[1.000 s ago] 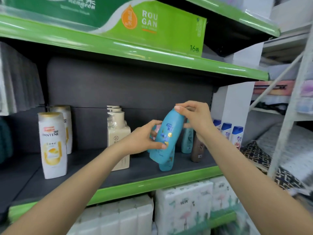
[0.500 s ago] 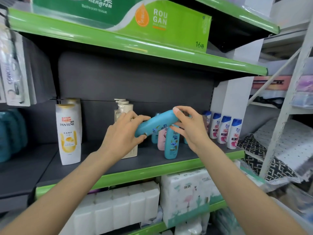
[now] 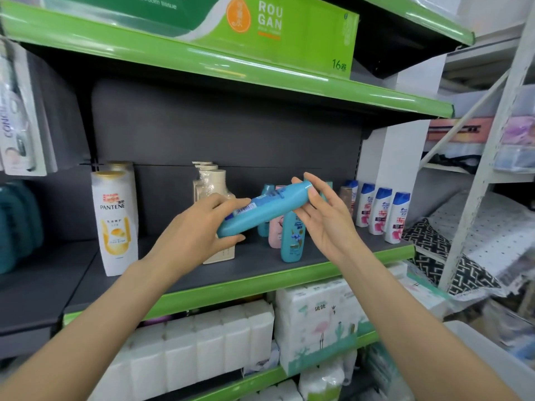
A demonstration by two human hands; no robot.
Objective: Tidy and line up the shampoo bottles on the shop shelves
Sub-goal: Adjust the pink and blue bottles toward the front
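Green-edged shop shelves (image 3: 289, 277) with a dark grey back panel fill the head view, and white tissue packs (image 3: 202, 342) are stacked on the level below. A teal shampoo bottle (image 3: 266, 208) is held in the air in front of the middle shelf, lying almost on its side with its right end tilted upward. Its lower left end is gripped by the left hand (image 3: 202, 230), the thumb set beneath and the fingers curled over the top. Its upper right end is touched by the right hand (image 3: 321, 218), whose fingers are spread and nearly straight, so the bottle is spanned between both hands. A barcode label is seen on the bottle's side near the left fingers. Behind it, a second teal bottle (image 3: 292, 237) and a pink bottle (image 3: 275, 233) are stood upright on the shelf. A white Pantene bottle (image 3: 114, 224) is placed well to the left, and blue-capped white bottles (image 3: 382, 211) are lined up at the right.
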